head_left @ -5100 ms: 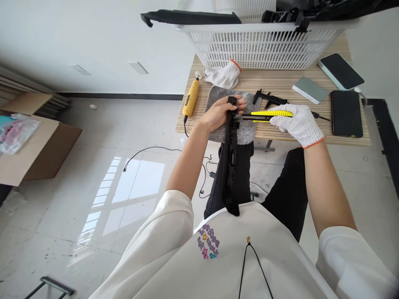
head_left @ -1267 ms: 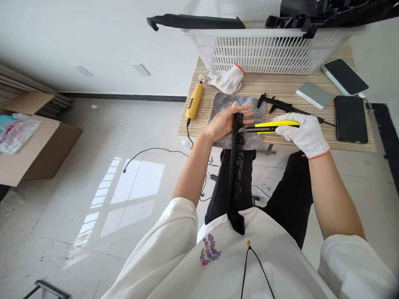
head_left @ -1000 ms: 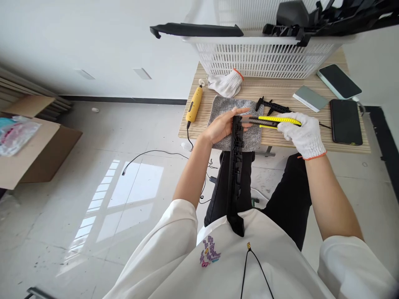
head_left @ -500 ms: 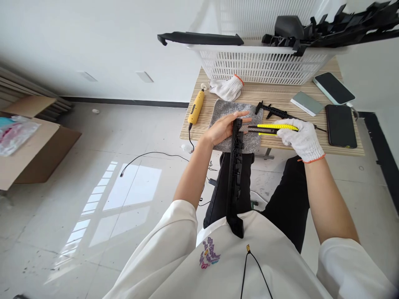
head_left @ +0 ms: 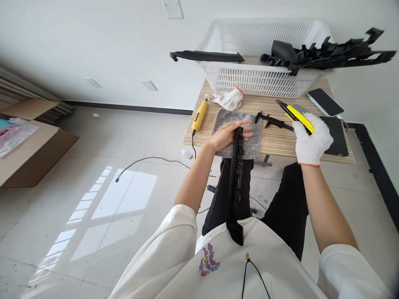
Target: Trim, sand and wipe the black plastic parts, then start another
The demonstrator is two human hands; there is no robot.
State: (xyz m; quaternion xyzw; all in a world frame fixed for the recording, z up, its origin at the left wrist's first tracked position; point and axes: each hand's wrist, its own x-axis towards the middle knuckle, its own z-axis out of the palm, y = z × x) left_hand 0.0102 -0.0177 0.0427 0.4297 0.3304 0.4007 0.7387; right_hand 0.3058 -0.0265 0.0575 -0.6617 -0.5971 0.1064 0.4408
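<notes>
My left hand (head_left: 225, 136), bare, holds the upper end of a long black plastic trim piece (head_left: 236, 178), its fingers reaching past the far side over a grey cloth (head_left: 220, 120). The lower end of the piece rests against my white shirt. My right hand (head_left: 312, 139), in a white knitted glove, grips a yellow and black utility knife (head_left: 299, 118). Its blade end points up and left, well apart from the trim piece. Black calipers (head_left: 273, 121) lie on the table between the cloth and the gloved hand.
A white plastic basket (head_left: 246, 79) with black plastic parts (head_left: 289, 58) stands at the table's back. Around the cloth lie a yellow rotary tool (head_left: 200, 116), a white glove (head_left: 229, 99) and phones (head_left: 326, 102). A cable (head_left: 149, 158) runs over the floor; a cardboard box (head_left: 40, 158) is left.
The knife has moved right, away from the trim piece's upper end, and now tilts upward in my gloved hand. My left hand keeps its hold. The camera view has tipped up slightly.
</notes>
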